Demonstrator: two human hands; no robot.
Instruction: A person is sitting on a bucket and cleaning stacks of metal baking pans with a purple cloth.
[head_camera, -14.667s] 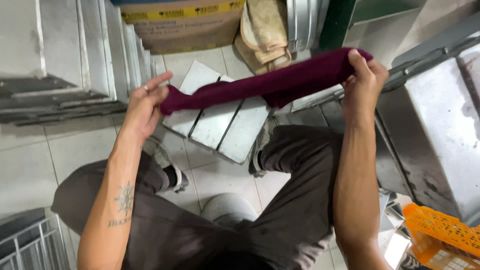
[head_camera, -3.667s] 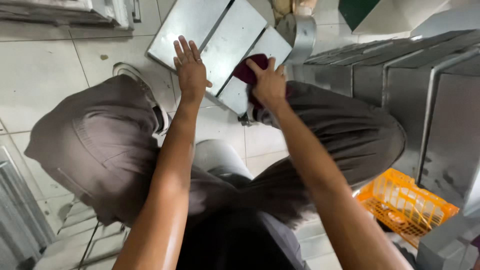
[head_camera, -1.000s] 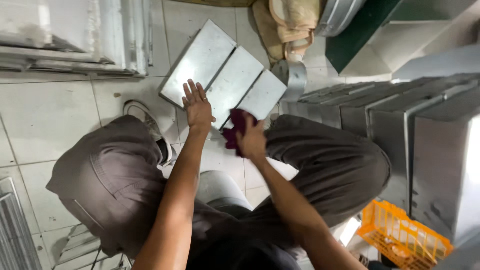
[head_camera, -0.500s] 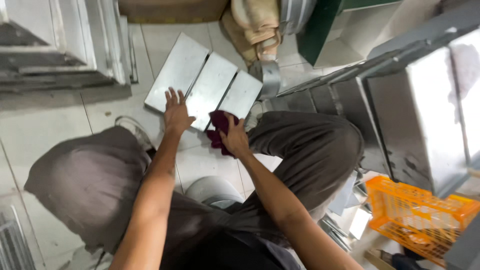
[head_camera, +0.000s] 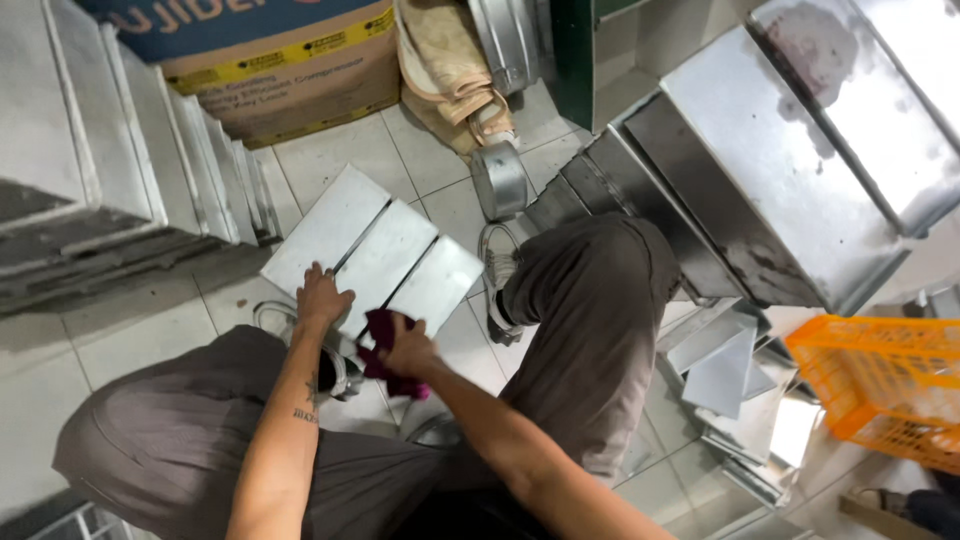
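Three flat metal panels (head_camera: 385, 250) lie side by side on the tiled floor between my knees. My left hand (head_camera: 322, 296) rests flat on the near edge of the left and middle panels, fingers spread. My right hand (head_camera: 408, 352) is closed on a bunched maroon cloth (head_camera: 383, 330) and presses it against the near end of the middle panel. My grey-trousered legs frame both sides.
Stacked metal boxes (head_camera: 120, 170) stand at the left, large steel ducts (head_camera: 780, 170) at the right. A cardboard box (head_camera: 290, 60), a beige bag (head_camera: 450, 70) and a small metal can (head_camera: 500, 180) lie beyond. An orange crate (head_camera: 880, 385) and loose metal sheets (head_camera: 730, 370) sit at the right.
The view has shifted, and my right hand has drawn the maroon cloth back toward me along the panels. My left hand stays pressed on their near edge.
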